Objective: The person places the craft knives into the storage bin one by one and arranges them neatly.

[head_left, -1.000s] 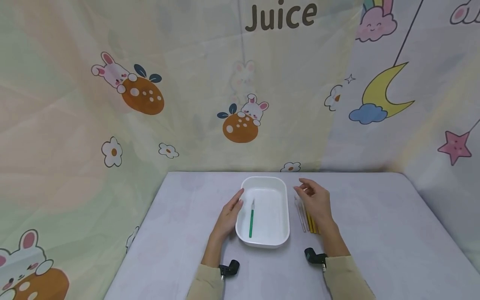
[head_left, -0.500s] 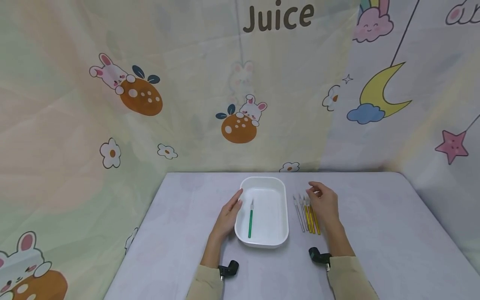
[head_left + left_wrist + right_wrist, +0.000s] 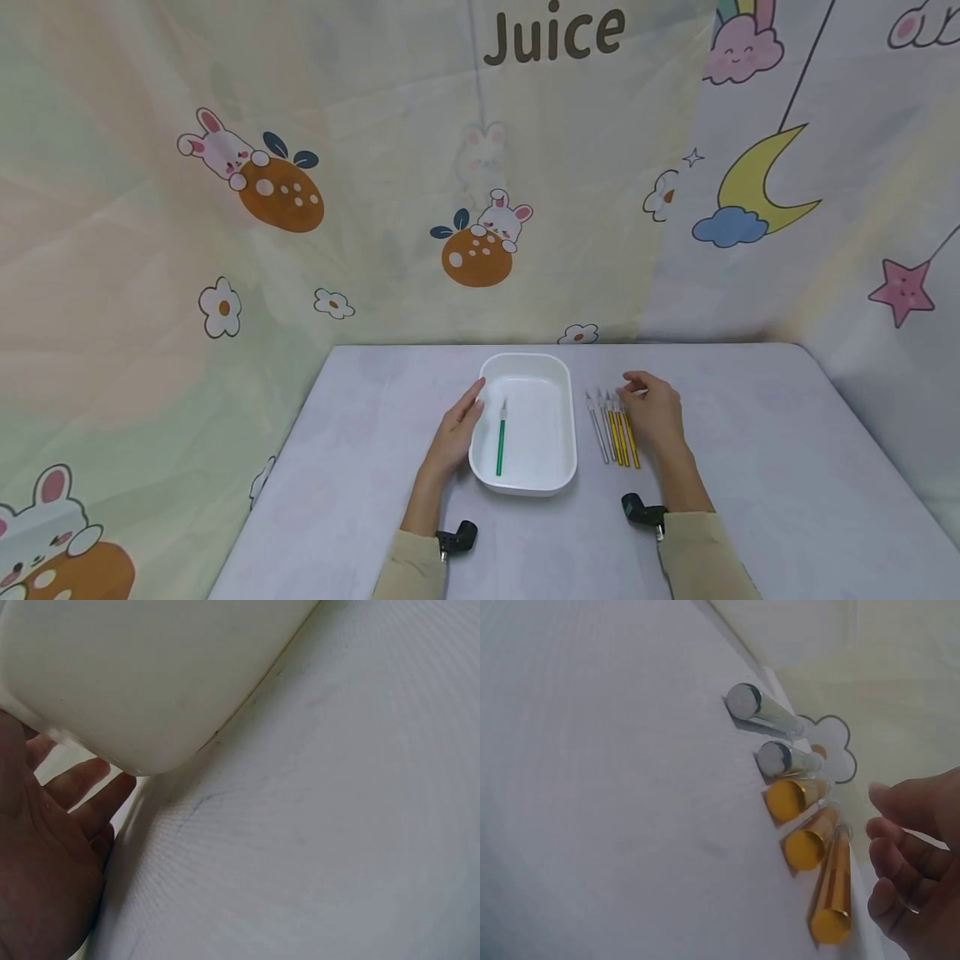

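Note:
A white rectangular tray (image 3: pixel 546 433) sits mid-table, and a slim green craft knife (image 3: pixel 502 448) lies in its left part, tip pointing away. My left hand (image 3: pixel 452 437) rests against the tray's left side with its fingers extended; the left wrist view shows the fingers (image 3: pixel 105 802) by the tray's outer corner. Right of the tray lie two silver craft knives (image 3: pixel 597 430) and three gold craft knives (image 3: pixel 632 440), side by side. Over the far ends of the gold ones hovers my right hand (image 3: pixel 656 414), fingers loosely bent, thumb apart, nothing visible between them.
The table (image 3: pixel 765 467) has a pale cover and meets a printed cloth backdrop (image 3: pixel 390 167) at its far edge. Small black wrist cameras (image 3: pixel 459 537) sit on both forearms, close above the table.
My right hand has moved right, from above the silver knives to the far ends of the gold ones, and slightly nearer. My left hand, tray and green knife keep their places.

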Available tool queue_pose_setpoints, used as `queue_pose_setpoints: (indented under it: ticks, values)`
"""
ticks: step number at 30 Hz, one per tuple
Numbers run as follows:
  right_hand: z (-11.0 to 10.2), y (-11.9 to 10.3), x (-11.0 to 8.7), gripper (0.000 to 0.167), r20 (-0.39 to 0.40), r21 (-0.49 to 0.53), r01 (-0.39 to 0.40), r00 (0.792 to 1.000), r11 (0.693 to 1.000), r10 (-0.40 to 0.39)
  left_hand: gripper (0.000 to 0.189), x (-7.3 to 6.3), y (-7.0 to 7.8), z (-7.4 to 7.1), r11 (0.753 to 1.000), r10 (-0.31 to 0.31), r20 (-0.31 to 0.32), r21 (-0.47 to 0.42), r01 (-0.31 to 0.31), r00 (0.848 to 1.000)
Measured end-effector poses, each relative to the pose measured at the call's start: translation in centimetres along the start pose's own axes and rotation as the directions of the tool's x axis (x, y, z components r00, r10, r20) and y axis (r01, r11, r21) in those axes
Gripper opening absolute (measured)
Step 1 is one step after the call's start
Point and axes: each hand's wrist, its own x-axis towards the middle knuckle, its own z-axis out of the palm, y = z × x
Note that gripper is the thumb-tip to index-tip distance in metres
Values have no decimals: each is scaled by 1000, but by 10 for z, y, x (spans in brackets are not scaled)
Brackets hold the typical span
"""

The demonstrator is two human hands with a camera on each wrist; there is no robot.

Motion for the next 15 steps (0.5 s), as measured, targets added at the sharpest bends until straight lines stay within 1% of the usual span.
queue_pose_setpoints:
  ticks: [5,9,15]
  values:
    - [-1,0,-1,37,33,-36,-20,999,999,21,44,0,0,0,1000,3,-2,1,-3,1000]
    - [-2,0,-2,37,43,-89,-42,998,995,46,44,0,0,0,1000,9,2,-7,-9,1000]
    - [-3,2,-2,36,41,-138,-12,999,990,18,45,0,0,-1,1000,13,11,-16,-13,1000]
